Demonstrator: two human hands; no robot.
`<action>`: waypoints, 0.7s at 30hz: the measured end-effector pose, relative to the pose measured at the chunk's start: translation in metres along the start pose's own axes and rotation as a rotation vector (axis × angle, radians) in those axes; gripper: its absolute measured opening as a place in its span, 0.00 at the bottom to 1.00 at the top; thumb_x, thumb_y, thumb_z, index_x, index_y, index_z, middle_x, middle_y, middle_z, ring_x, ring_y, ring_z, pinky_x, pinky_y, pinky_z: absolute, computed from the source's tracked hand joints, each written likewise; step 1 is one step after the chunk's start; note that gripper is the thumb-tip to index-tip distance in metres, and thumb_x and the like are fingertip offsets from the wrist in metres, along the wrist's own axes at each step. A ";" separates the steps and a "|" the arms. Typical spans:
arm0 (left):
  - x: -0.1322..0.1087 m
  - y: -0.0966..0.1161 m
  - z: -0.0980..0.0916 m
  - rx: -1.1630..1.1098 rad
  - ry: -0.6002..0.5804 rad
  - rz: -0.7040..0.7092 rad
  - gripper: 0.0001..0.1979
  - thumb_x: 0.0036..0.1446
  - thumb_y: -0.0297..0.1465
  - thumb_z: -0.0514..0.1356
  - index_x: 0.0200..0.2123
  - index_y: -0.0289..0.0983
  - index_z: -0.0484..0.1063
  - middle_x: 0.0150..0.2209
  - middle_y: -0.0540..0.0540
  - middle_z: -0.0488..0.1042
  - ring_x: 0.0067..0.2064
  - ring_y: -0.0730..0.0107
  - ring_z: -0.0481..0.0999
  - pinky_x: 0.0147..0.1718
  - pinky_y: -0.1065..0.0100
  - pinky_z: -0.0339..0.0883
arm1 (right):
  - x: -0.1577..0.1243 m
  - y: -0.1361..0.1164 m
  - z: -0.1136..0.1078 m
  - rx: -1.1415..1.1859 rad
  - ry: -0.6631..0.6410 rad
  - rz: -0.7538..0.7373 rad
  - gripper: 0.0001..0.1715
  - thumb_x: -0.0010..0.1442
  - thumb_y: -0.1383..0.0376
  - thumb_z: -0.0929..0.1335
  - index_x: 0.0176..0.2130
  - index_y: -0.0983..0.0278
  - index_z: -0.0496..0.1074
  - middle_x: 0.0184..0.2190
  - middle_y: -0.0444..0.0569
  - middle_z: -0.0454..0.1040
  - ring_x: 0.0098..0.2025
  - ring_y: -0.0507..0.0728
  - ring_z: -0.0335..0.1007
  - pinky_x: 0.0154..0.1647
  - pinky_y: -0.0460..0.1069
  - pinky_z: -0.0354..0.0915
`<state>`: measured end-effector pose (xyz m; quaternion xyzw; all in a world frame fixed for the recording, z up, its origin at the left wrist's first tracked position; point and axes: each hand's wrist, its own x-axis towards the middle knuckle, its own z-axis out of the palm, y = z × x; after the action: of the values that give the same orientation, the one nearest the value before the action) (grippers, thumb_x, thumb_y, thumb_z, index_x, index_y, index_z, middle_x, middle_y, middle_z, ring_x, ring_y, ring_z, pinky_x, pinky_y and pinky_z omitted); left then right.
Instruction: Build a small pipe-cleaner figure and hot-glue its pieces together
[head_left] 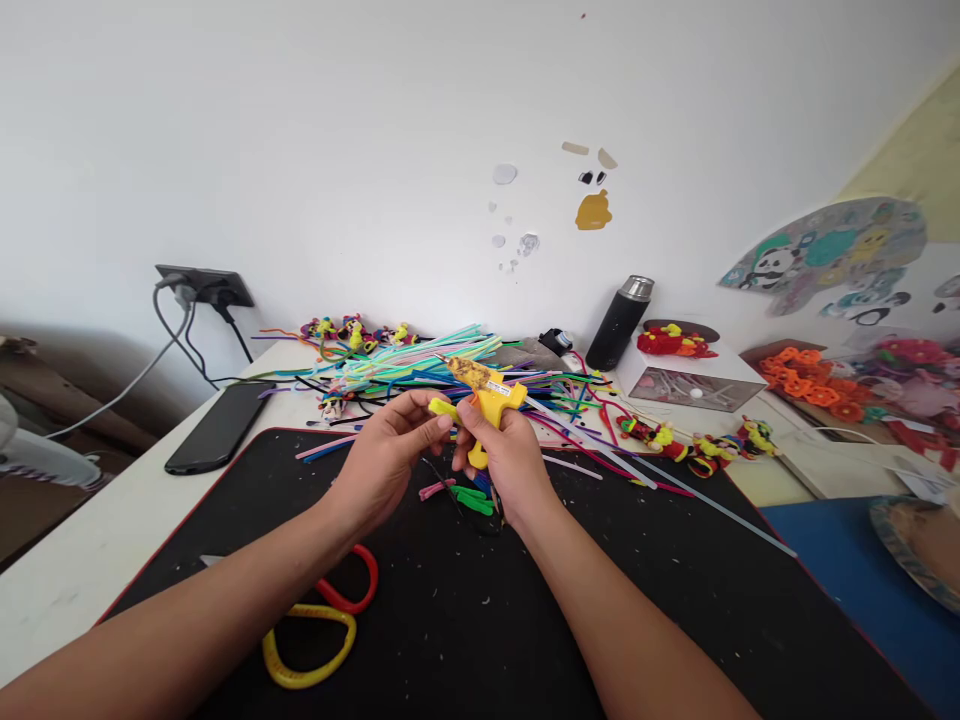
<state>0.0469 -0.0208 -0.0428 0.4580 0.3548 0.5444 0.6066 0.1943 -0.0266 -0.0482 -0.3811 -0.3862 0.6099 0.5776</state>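
My right hand [514, 455] is wrapped round a yellow hot glue gun [491, 395], its stained nozzle pointing up and to the left. A clear glue stick [592, 440] trails out of its back end. Between the thumb and fingers of my left hand [397, 440] is a short yellow-green pipe cleaner piece [444, 408], close to the glue gun. Below the hands, folded green pipe cleaner pieces [472, 500] and pink ones [436, 489] lie on the black mat [450, 620]. Scissors [307, 650] with red and yellow handles rest under my left forearm, which hides part of them.
Bundles of coloured pipe cleaners [405, 360] cover the back of the desk. A phone [220, 428] lies at left, below a wall socket [206, 286]. Toward the right stand a black flask [619, 325] and a white box [686, 380], with small pipe cleaner figures [712, 452] in front.
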 end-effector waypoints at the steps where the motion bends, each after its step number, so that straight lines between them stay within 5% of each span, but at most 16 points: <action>1: 0.001 0.000 -0.001 -0.001 -0.005 0.003 0.14 0.48 0.36 0.77 0.36 0.38 0.80 0.34 0.49 0.77 0.31 0.71 0.71 0.31 0.69 0.66 | 0.000 0.000 0.000 -0.004 -0.010 -0.002 0.25 0.53 0.48 0.78 0.36 0.64 0.73 0.23 0.40 0.73 0.17 0.50 0.69 0.14 0.42 0.59; 9: 0.011 0.012 -0.009 -0.021 0.014 0.044 0.16 0.46 0.38 0.79 0.32 0.37 0.79 0.31 0.49 0.76 0.30 0.72 0.69 0.32 0.69 0.65 | -0.001 -0.002 -0.002 0.001 -0.006 -0.018 0.28 0.57 0.44 0.77 0.33 0.65 0.72 0.22 0.42 0.72 0.17 0.50 0.69 0.14 0.42 0.57; 21: 0.028 0.023 -0.031 0.089 0.075 0.182 0.17 0.47 0.39 0.77 0.31 0.37 0.76 0.29 0.51 0.76 0.28 0.73 0.68 0.30 0.70 0.63 | -0.004 -0.008 -0.003 -0.063 -0.052 -0.078 0.37 0.59 0.37 0.73 0.46 0.66 0.76 0.18 0.41 0.71 0.14 0.51 0.64 0.13 0.43 0.53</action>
<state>0.0142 0.0123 -0.0291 0.4941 0.3579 0.5978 0.5200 0.2010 -0.0302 -0.0421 -0.3676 -0.4348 0.5841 0.5785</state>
